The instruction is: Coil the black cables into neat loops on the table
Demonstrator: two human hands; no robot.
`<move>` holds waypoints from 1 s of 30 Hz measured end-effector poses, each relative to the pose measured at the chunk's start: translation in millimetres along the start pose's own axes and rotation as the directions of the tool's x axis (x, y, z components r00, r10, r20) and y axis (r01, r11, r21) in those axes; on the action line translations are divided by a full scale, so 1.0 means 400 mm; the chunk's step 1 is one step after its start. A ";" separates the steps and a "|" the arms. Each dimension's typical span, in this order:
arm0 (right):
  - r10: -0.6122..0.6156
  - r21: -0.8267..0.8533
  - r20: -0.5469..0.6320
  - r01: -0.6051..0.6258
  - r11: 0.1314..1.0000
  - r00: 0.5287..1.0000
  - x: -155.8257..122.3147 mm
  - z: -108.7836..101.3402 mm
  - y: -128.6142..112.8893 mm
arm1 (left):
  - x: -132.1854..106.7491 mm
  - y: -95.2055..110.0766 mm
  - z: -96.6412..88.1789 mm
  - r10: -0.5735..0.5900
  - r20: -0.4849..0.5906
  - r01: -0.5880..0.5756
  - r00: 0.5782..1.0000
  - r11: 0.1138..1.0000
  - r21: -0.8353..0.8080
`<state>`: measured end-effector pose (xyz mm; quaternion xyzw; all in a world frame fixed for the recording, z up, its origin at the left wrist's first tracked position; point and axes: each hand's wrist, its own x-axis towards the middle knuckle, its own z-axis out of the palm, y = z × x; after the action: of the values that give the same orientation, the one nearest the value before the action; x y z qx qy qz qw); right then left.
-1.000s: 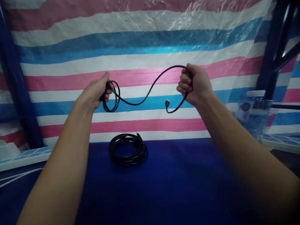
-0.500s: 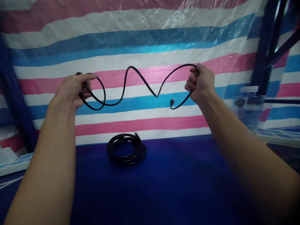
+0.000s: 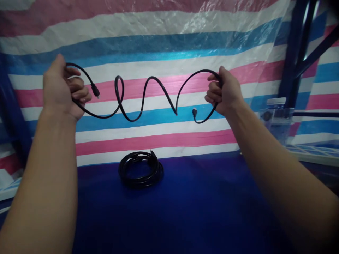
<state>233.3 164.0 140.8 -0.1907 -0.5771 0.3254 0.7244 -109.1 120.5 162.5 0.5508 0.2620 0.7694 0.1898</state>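
The thin black cable (image 3: 148,95) hangs in wavy loops in the air between your two raised hands, above the dark blue tabletop (image 3: 201,204). Your left hand (image 3: 62,88) is closed around one end of it, and the small black plug (image 3: 95,90) sticks out just beside your fingers. Your right hand (image 3: 225,92) is fisted on the other end, with the short tail curling down to a second connector (image 3: 194,112). Below the hanging cable, a coiled bundle of black cable (image 3: 141,169) lies flat on the tabletop near the back edge, well apart from both hands. Behind everything hangs a pink, white and blue striped plastic tarp (image 3: 159,42). To your right, by a dark blue metal frame (image 3: 291,53), stands a clear plastic jar with a white lid (image 3: 277,118); what is inside it cannot be made out.
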 end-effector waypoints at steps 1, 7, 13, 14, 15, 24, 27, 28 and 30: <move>0.025 0.020 0.038 -0.026 0.999 0.999 -0.004 0.002 -0.005 | 0.000 -0.002 -0.001 -0.008 0.014 0.008 1.000 1.000 -0.019; 0.143 0.071 0.166 -0.157 0.985 0.976 -0.015 0.006 -0.023 | 0.003 -0.001 -0.006 -0.095 0.065 0.094 0.993 0.995 0.017; 0.129 0.042 0.151 -0.137 0.990 0.980 -0.013 0.005 -0.015 | -0.008 0.029 0.010 -0.057 0.064 0.057 0.996 0.998 0.002; 0.117 0.046 0.152 -0.125 0.991 0.981 -0.013 0.006 -0.014 | -0.013 0.037 0.015 -0.041 0.069 0.040 0.997 0.999 0.003; 0.108 0.046 0.151 -0.116 0.992 0.983 -0.013 0.006 -0.012 | -0.018 0.045 0.021 -0.021 0.073 0.020 0.997 1.000 0.006; 0.164 -0.049 0.192 -0.158 0.986 0.968 -0.007 -0.006 0.014 | -0.033 0.053 0.049 0.002 0.118 -0.007 0.993 0.999 0.042; 0.173 -0.079 0.174 -0.161 0.984 0.969 -0.004 -0.009 0.025 | -0.033 0.045 0.056 -0.009 0.133 0.007 0.991 1.000 0.015; 0.171 -0.091 0.165 -0.157 0.983 0.971 -0.003 -0.011 0.030 | -0.034 0.044 0.059 -0.014 0.138 0.012 0.990 1.000 0.015; 0.172 -0.126 0.160 -0.153 0.980 0.972 0.001 -0.015 0.040 | -0.036 0.043 0.063 -0.026 0.141 0.023 0.990 0.999 0.023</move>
<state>235.1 176.5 129.0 -0.2493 -0.6368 0.3657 0.6314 -80.5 103.4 168.9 0.6024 0.2629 0.7234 0.2114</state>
